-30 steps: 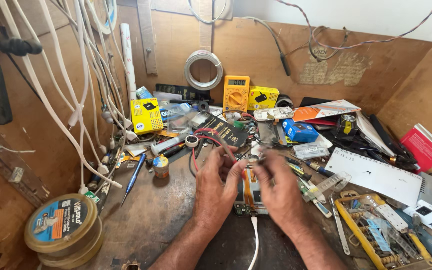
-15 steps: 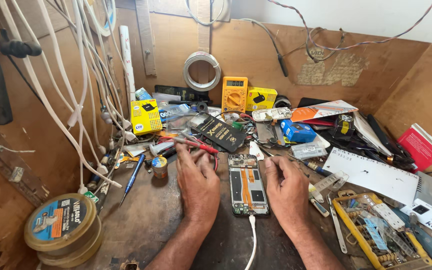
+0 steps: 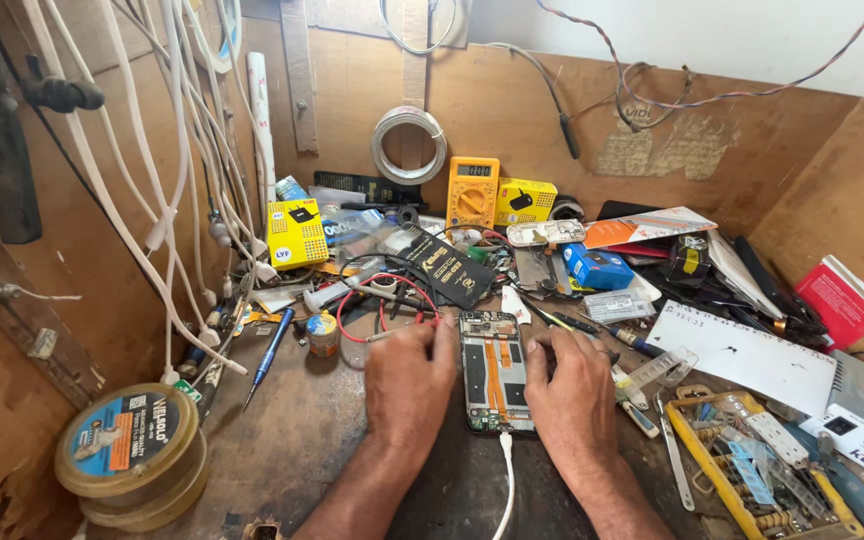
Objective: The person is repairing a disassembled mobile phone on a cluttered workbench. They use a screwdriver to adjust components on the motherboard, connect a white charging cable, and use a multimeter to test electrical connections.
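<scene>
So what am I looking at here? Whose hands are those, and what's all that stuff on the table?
This picture comes from a camera worn on a person's head, looking down at their own two bare hands. Between the hands lies an opened phone with its back cover off, so you see its orange strips and black parts inside. A white cable plugs into its bottom end. The left hand and the right hand rest flat beside the phone, touching its edges; neither grips anything. Around them the brown wooden workbench is crowded: an orange meter with a dial, a small yellow box, a blue-handled screwdriver and a round spool with a blue label.
</scene>
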